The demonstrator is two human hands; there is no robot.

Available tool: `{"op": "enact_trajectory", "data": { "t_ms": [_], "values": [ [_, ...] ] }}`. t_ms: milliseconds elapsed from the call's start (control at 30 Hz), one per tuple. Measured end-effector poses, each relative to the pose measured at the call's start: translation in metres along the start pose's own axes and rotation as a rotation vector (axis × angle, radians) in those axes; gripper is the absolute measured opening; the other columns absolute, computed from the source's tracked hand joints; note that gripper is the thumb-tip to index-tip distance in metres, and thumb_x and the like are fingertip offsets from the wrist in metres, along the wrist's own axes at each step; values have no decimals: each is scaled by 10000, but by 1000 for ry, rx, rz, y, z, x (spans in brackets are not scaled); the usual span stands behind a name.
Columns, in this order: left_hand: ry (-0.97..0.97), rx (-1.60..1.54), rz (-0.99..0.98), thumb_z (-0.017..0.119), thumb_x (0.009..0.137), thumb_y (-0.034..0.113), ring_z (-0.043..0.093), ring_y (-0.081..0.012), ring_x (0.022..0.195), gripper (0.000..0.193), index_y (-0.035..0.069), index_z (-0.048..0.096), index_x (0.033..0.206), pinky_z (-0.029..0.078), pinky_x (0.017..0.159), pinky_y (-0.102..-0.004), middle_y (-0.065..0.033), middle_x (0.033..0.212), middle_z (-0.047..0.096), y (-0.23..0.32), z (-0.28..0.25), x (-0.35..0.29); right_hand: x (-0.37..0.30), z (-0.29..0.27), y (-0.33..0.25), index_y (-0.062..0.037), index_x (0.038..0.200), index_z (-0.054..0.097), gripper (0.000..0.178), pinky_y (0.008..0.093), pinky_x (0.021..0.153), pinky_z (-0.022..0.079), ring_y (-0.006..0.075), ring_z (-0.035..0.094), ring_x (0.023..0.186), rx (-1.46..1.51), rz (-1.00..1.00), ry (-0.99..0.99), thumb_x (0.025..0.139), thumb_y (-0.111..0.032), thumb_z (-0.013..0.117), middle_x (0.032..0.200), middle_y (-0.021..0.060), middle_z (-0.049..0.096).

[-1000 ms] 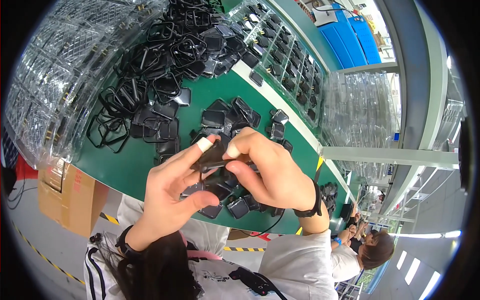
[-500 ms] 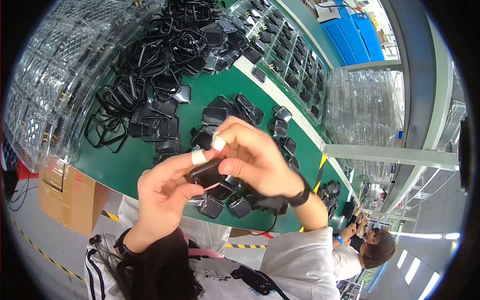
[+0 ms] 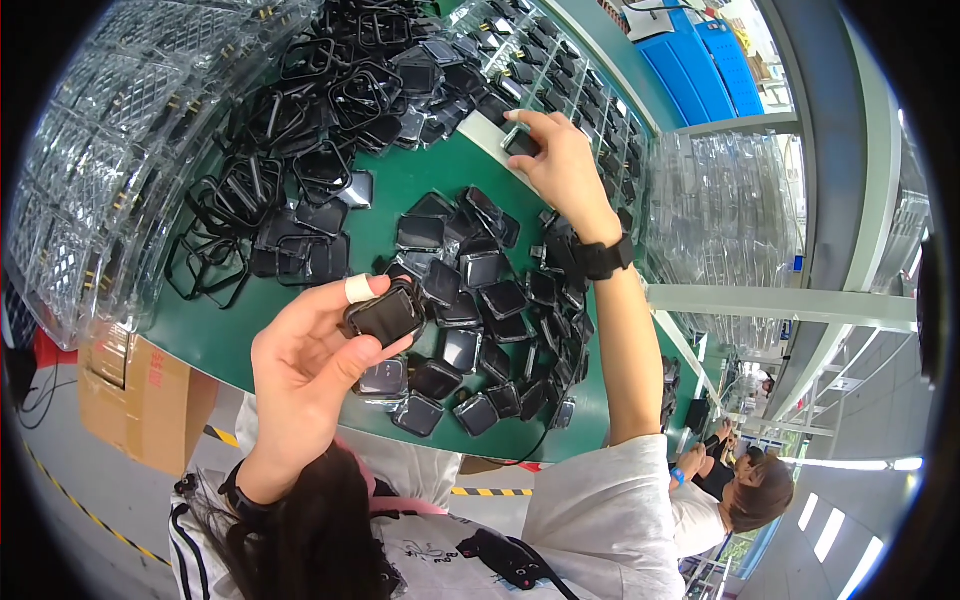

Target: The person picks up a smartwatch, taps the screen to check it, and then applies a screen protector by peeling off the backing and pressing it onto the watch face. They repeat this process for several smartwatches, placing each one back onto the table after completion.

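Note:
My left hand (image 3: 305,365) pinches a black rounded-square watch-like case (image 3: 386,319) between thumb and fingers above the near part of the bench, with a pale finger wrap on one finger. My right hand (image 3: 568,172) is stretched out far, thumb and fingers closed on the edges of a small dark square piece (image 3: 520,143) by the white strip (image 3: 484,134). Under and beyond my left hand lies a loose group of similar black square cases (image 3: 460,310), some glossy. The undersides of both held pieces are hidden.
A heap of black frames (image 3: 365,90) covers the far left of the green bench (image 3: 390,180). Clear trays (image 3: 110,150) are stacked at left. A filled tray (image 3: 570,80) lies beyond the white strip. A metal rail (image 3: 780,308) crosses at right; a person (image 3: 755,490) sits beyond.
My right hand has left the case in my left hand and reached away to the small square piece by the strip. My left hand has shifted slightly left, still holding the case.

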State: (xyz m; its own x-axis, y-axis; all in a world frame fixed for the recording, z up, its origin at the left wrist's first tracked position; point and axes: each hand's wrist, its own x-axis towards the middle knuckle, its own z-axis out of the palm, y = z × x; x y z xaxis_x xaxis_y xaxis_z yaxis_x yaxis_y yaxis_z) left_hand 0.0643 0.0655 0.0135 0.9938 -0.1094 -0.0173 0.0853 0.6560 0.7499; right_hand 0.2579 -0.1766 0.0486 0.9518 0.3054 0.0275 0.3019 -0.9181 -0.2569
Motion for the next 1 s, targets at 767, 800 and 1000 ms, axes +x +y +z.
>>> {"op": "enact_trajectory", "data": {
  "t_ms": [767, 800, 1000],
  "values": [
    [-90, -10, -78, 492, 873, -86, 555, -288, 1108, 349, -98, 434, 1217, 499, 928, -425, -229, 1227, 511, -9, 17, -3, -142, -45, -82, 36, 885, 561, 309, 409, 660, 536, 385, 643, 842, 793, -521, 58, 659, 13, 771, 864, 301, 622],
    [-91, -3, -86, 488, 873, -88, 554, -289, 1109, 348, -98, 434, 1217, 499, 928, -427, -229, 1229, 509, -9, 17, -3, -142, -46, -82, 35, 888, 561, 311, 409, 663, 536, 384, 643, 843, 771, -524, 46, 662, 1, 771, 864, 304, 622],
    [-88, 6, -77, 487, 875, -87, 554, -284, 1109, 348, -97, 433, 1219, 498, 929, -427, -227, 1233, 506, -11, 16, -3, -143, -44, -82, 30, 878, 574, 284, 391, 661, 528, 354, 644, 814, 758, -488, 42, 681, -48, 764, 839, 272, 629]
  ]
}}
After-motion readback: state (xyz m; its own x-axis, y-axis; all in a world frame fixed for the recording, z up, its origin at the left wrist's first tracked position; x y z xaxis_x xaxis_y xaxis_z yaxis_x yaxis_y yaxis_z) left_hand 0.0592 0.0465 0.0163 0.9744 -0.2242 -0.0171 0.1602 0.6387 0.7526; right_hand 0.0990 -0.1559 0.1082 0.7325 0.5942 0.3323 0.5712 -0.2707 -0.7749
